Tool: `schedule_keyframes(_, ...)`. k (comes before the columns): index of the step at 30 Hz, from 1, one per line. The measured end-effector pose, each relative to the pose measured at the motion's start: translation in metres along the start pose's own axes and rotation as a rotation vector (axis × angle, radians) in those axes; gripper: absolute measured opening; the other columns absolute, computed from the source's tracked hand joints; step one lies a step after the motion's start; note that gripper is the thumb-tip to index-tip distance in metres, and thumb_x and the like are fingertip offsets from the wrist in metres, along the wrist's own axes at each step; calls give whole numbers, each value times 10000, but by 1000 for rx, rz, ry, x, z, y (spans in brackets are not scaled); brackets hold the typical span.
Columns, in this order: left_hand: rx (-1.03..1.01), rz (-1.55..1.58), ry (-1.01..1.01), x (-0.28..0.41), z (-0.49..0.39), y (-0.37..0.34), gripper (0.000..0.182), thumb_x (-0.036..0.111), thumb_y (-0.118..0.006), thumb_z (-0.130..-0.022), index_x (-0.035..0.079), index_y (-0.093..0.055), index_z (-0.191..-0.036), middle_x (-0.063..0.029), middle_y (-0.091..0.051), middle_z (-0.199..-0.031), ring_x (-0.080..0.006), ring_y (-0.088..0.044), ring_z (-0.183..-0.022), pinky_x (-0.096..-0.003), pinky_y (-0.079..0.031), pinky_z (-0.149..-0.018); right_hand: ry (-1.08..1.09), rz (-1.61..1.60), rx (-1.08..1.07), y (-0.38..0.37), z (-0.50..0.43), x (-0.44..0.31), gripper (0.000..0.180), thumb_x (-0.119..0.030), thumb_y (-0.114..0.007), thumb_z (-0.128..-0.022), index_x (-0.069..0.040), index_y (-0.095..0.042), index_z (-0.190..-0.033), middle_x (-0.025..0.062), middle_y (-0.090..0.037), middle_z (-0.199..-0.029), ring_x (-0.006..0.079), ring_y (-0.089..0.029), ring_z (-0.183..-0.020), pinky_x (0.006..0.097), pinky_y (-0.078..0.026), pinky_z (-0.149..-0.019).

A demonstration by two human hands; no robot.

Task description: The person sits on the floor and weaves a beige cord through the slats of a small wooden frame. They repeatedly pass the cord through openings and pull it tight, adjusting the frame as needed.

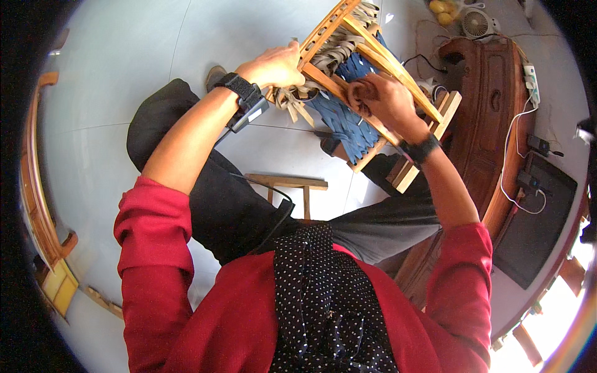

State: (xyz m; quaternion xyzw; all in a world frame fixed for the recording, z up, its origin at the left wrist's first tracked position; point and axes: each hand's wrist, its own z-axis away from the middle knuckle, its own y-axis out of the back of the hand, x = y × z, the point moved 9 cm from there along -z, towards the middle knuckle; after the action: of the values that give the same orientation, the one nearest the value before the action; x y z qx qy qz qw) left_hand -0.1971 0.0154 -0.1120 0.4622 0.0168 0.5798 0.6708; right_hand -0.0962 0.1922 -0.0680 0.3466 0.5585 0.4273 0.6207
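Note:
My left hand grips the slotted corner of a small wooden stool frame, which is tilted up in front of me. In my right hand is a bunched brown cloth, pressed against one of the frame's wooden bars. Loose ends of beige strapping hang out around the slotted rail. Blue woven strapping spans part of the frame behind and below the bars. The cloth and right hand cover part of the bar they touch.
A low wooden stool lies between my legs. To the right stands a carved wooden cabinet, with a white power strip and cables on it. A small fan is at the upper right. Wooden furniture lines the left side.

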Motion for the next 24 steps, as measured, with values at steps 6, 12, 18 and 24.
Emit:
schedule_keyframes(6, -4, -56, -29, -4, -9, -2, 511, 186, -677, -811, -105, -429, -1149, -315, -604, -1023, -382, -626, -981, -451, -493, -857, 44, -107, -4, -36, -64, -19, 203, -269, -647, -894, -97, -689, -992, 209, -702, -915, 407, -672, -856, 483, -536, -746)
schedule_keyframes(12, 47, 23, -87, -2, -6, 0, 692, 168, -672, -790, -157, -363, -1317, -265, -657, -889, -339, -680, -801, -407, -555, -671, -10, 30, -96, -19, -18, 6, 206, -225, -689, -855, -100, -699, -1019, 173, -708, -883, 370, -692, -838, 471, -553, -734)
schedule_keyframes(18, -29, -25, -35, -10, -13, -7, 602, 179, -689, -811, -132, -409, -1244, -276, -636, -947, -339, -652, -838, -419, -531, -726, -33, -48, -78, -23, -25, 0, 197, -257, -660, -872, -103, -709, -983, 187, -709, -875, 377, -691, -841, 468, -556, -742)
schedule_keyframes(24, 69, -12, -76, -13, -18, -6, 623, 174, -695, -820, -134, -404, -1276, -254, -647, -882, -304, -648, -701, -383, -542, -610, -21, -63, -29, -48, -84, -21, 309, -388, -616, -919, -98, -712, -968, 224, -702, -886, 400, -685, -840, 485, -554, -745)
